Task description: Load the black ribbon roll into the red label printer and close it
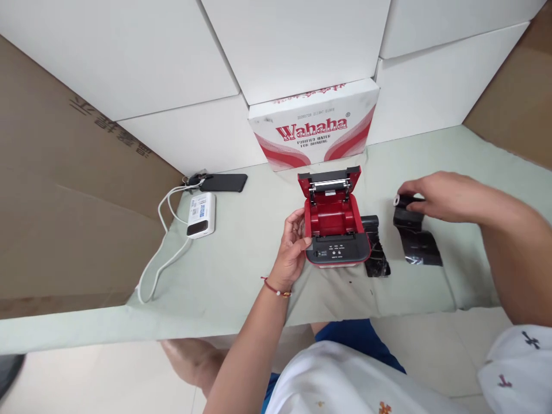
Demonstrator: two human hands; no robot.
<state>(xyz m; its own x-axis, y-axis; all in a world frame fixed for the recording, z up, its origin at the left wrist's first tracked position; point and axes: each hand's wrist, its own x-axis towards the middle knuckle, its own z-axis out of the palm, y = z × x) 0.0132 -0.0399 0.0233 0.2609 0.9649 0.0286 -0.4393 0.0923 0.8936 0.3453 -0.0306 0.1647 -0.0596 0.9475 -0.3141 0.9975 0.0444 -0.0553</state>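
Pale green table (pixel 224 276), white cartons (pixel 293 46) stacked along the back edge. Red printer (pixel 334 221) mid-table, lid up. Left hand (pixel 292 244) clasps its left side. Right hand (pixel 444 195), toward the right edge, pinches a black roll (pixel 414 233) with film trailing. Second roll (pixel 374 250) just beside the printer's right side.

The printer (pixel 334 221) stands before the box (pixel 314 123), phone (pixel 223 183) and power bank (pixel 201 214) to its left, a roll (pixel 410 223) to its right.
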